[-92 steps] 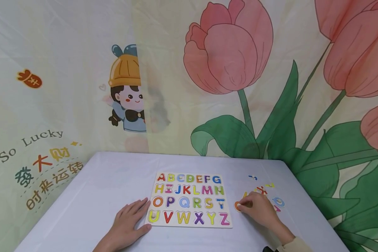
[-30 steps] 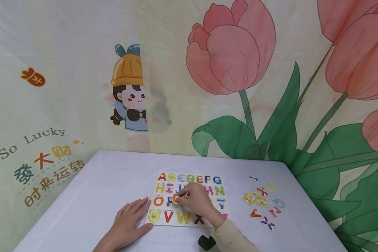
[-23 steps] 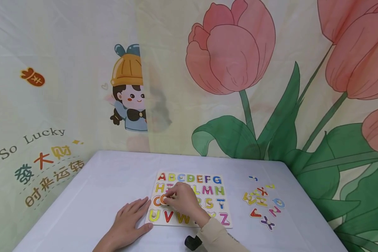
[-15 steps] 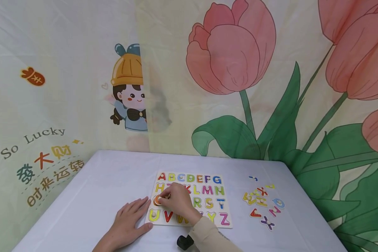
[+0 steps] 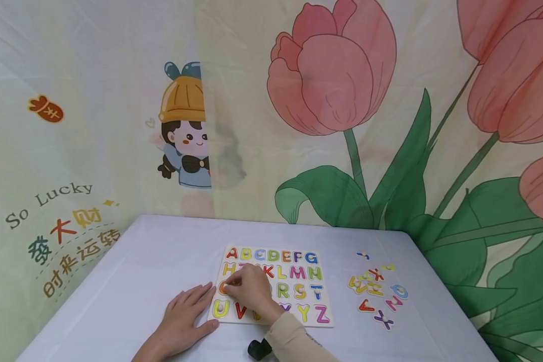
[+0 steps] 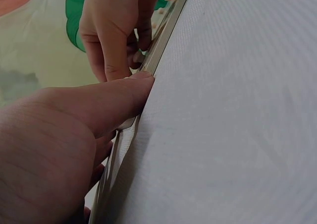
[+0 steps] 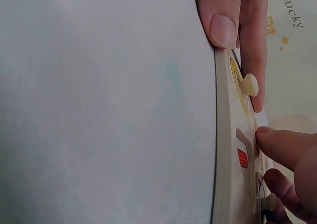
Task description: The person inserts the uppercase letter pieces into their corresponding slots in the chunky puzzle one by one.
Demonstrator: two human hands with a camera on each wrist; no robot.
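Observation:
A white alphabet puzzle board with colourful letters lies flat on the table. At the left of its third row, my right hand pinches an orange letter O, mostly covered by the fingertips in the head view. My left hand rests at the board's left edge, fingers extended and thumb at the near corner. The right wrist view shows the yellow letter U's knob beside the left fingers. Both hands meet close together over the board edge in the left wrist view.
Several loose knobbed letters lie right of the board, among them a purple X, a red V and a blue Q. A black device sits by the right sleeve. A printed curtain hangs behind the table.
My right hand has carried the orange O from the loose letters leftward across the board to the third row's left end, edging slightly further left lately. The left hand has stayed put.

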